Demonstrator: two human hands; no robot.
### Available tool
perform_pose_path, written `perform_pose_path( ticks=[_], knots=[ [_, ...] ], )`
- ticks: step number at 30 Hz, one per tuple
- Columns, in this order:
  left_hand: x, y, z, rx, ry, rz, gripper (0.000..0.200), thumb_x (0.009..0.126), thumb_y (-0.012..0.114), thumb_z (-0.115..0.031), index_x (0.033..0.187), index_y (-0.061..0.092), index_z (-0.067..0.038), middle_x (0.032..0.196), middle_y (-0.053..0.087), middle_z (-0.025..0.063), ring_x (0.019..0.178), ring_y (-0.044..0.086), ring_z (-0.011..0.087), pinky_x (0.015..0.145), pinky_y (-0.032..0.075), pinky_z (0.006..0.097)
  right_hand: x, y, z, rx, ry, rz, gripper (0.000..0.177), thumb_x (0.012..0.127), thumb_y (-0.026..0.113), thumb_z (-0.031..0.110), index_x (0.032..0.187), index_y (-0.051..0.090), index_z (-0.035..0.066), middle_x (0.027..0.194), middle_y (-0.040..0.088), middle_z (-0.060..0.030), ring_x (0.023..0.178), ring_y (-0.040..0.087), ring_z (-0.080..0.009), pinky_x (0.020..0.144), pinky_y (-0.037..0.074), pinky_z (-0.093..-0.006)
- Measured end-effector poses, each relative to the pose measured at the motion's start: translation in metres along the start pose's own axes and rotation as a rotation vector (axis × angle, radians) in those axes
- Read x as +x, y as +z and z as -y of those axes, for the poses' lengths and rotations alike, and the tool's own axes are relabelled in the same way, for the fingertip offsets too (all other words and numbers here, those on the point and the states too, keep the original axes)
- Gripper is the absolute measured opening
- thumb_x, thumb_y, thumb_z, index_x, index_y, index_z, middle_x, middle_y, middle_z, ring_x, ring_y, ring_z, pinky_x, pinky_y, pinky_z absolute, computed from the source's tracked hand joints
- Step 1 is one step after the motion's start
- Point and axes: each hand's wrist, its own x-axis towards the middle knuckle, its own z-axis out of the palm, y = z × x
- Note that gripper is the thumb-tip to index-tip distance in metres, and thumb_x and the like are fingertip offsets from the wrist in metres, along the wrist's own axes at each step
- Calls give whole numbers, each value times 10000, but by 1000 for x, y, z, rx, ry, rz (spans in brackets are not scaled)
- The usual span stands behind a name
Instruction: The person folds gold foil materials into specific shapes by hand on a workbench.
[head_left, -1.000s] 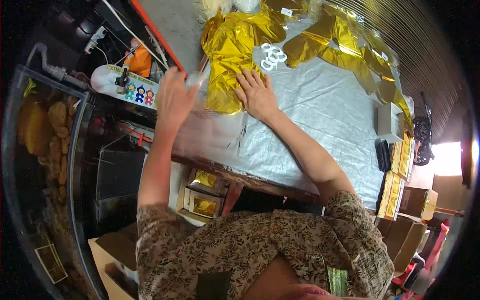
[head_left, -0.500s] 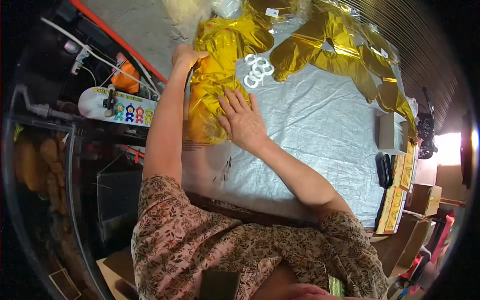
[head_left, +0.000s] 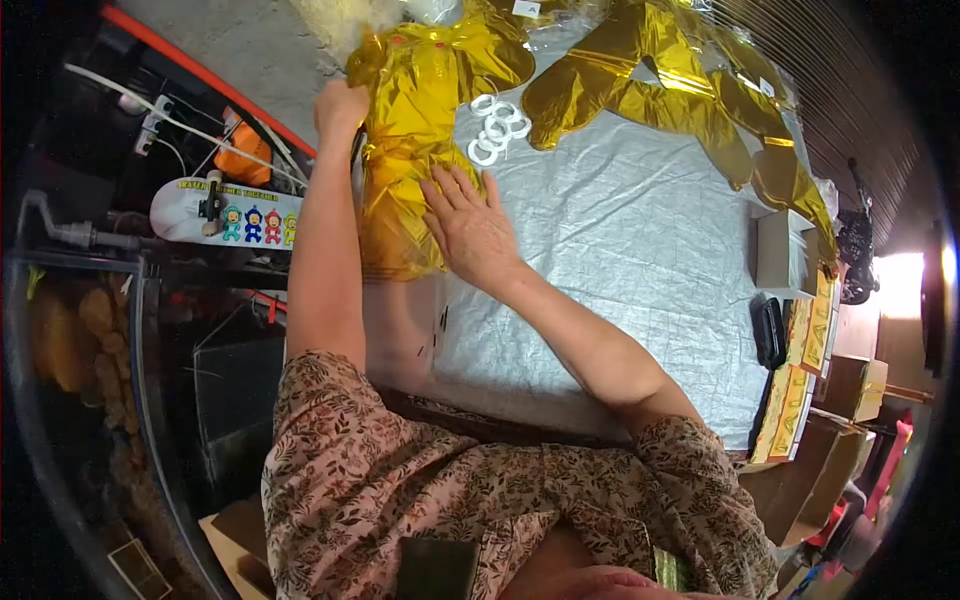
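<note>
A crinkled gold foil piece [head_left: 412, 115] lies in clear plastic at the left side of the silver-covered table [head_left: 620, 260]. At its upper left edge is my left hand [head_left: 341, 106], its fingers curled; what they hold, if anything, is hidden. My right hand [head_left: 474, 228] rests flat on the lower right part of the foil, fingers spread. Just right of the foil lie several white ribbon rolls [head_left: 497, 129]. Larger gold foil shapes [head_left: 660, 110] spread over the table's far side.
A skateboard deck [head_left: 225, 213] and an orange bag [head_left: 243, 150] are on the left, beyond a red edge [head_left: 210, 75]. On the right stand a white box [head_left: 785, 253], a black case [head_left: 769, 332] and cardboard boxes [head_left: 825, 465].
My left hand has moved a little left and up from the foil's middle edge, its fingers now curled in. My right hand stays flat on the foil. The view has shifted slightly.
</note>
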Motion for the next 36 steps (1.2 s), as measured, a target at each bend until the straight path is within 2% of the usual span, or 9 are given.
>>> perform_pose_path(
  ticks=[3,6,8,13,25,27,28,33,36],
  knots=[
    [16,9,21,47,-43,3,514,937,633,-462,1024,757,29,1038,739,273,1014,714,422,870,559,504,2,1,-4,26,-14,-39,449,1067,501,261,1463,519,49,1545,481,-181,1462,421,-328,1224,244,-529],
    [10,4,22,-320,-156,263,554,901,677,-515,968,761,28,999,749,258,943,729,414,839,566,502,5,3,-8,128,-2,-67,422,1053,524,214,1438,536,42,1539,484,-187,1455,429,-337,1216,270,-523],
    [0,5,22,-25,108,122,577,844,738,-572,917,773,-1,934,761,225,897,740,391,821,579,490,5,2,-10,119,-14,-69,418,1048,530,198,1433,537,33,1534,487,-190,1449,434,-342,1214,279,-521],
    [-42,1,-19,331,275,18,722,777,785,-643,1003,766,42,1024,747,267,985,734,405,842,588,478,3,3,-9,130,-19,-77,418,1043,531,176,1426,529,9,1529,488,-193,1448,433,-348,1215,283,-516],
    [-14,6,-7,82,1,235,781,699,866,-639,1097,759,24,1149,750,215,1047,736,350,855,580,438,4,6,-11,93,-32,-77,445,1027,512,144,1443,484,-11,1536,456,-233,1460,397,-385,1225,271,-489],
    [-10,22,-2,-759,-69,480,630,763,894,-508,1056,765,35,1031,776,166,899,747,254,766,577,384,4,6,-10,86,-35,-93,457,1005,527,129,1437,488,-16,1528,456,-251,1459,396,-396,1226,271,-491],
    [2,32,-3,-860,-78,428,485,775,924,-390,1028,766,-8,922,761,63,745,693,152,651,552,314,5,5,-11,82,-32,-96,457,1005,527,129,1437,488,-16,1528,456,-251,1459,396,-396,1226,271,-491],
    [-7,11,-28,-735,-67,465,571,734,931,-409,1063,760,26,962,756,65,813,687,158,724,549,342,5,3,-10,66,-31,-78,496,958,563,110,1429,491,-31,1527,454,-258,1457,392,-406,1228,275,-488],
    [-32,-9,-51,-687,234,233,495,801,890,-409,1003,749,20,905,735,69,774,673,175,683,547,350,7,2,-9,37,-9,-94,498,971,568,123,1435,484,-39,1526,451,-255,1447,398,-408,1226,277,-493]
  ],
)
